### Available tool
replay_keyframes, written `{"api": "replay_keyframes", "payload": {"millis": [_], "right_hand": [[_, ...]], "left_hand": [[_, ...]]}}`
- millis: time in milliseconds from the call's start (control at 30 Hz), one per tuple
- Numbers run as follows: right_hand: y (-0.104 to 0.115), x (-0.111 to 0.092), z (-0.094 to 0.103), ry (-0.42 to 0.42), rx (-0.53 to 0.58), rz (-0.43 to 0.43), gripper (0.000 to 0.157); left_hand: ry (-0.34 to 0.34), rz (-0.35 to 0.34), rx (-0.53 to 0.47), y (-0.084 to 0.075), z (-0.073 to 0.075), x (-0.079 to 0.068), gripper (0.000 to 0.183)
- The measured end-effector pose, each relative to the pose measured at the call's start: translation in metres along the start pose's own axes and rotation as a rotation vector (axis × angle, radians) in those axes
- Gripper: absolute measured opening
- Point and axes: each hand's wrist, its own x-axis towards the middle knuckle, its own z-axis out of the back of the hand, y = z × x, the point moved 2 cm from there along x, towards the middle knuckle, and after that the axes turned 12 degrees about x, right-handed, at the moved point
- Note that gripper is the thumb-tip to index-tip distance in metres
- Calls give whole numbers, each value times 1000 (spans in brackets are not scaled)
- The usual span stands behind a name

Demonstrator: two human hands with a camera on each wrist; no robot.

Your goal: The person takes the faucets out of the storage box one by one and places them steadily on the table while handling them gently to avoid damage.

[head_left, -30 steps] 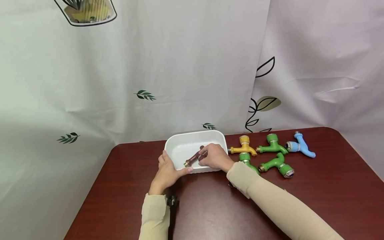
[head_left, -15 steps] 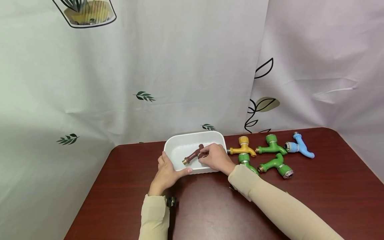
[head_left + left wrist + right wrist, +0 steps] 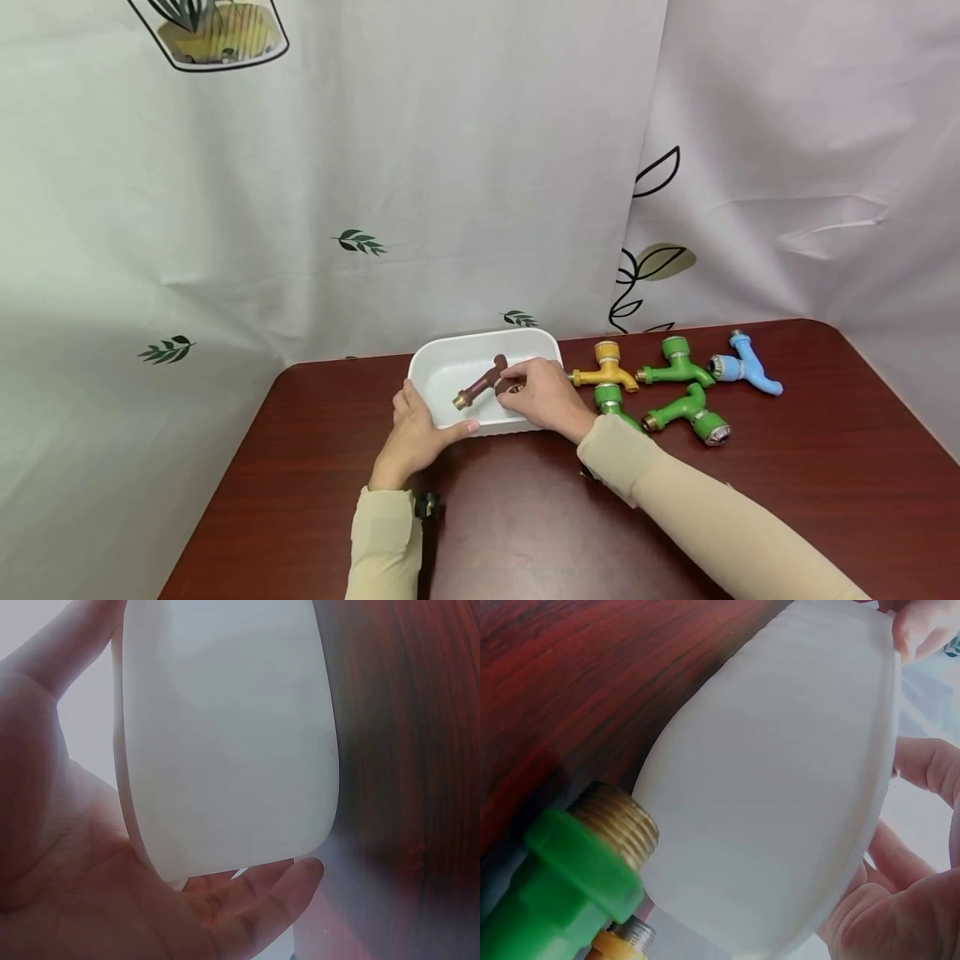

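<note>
A white plastic tray point(image 3: 444, 364) stands near the back edge of the table. My left hand point(image 3: 408, 437) grips its front left corner, thumb along the front wall and fingers around the left end; the left wrist view has the tray's outer wall point(image 3: 232, 750) against that palm. Inside the tray, a dark brown tap point(image 3: 480, 388) with a brass threaded end lies slanted. My right hand point(image 3: 546, 396) reaches over the front right rim and pinches the tap's knob end, which the fingers partly hide. From the right wrist view, the tray wall point(image 3: 765, 772) hides the tap.
Right of the tray lie a yellow tap point(image 3: 607, 367), a green tap point(image 3: 677, 363), another green tap point(image 3: 690, 412) and a light blue tap point(image 3: 748, 367). A further green tap point(image 3: 609, 400) lies beside my right wrist. A patterned white curtain point(image 3: 480, 167) hangs behind the table.
The brown tap has shifted slightly up and left inside the tray, and more of its knob end shows by my right fingers. My left hand keeps its grip on the tray.
</note>
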Motion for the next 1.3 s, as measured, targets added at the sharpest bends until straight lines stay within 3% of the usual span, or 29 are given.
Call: {"api": "replay_keyframes", "payload": {"millis": [367, 1300], "right_hand": [[1, -6, 12, -49, 37, -13, 33], [11, -34, 45, -91, 78, 88, 28]], "left_hand": [[5, 11, -4, 0, 0, 0, 136], [7, 17, -18, -2, 1, 0, 135]]}}
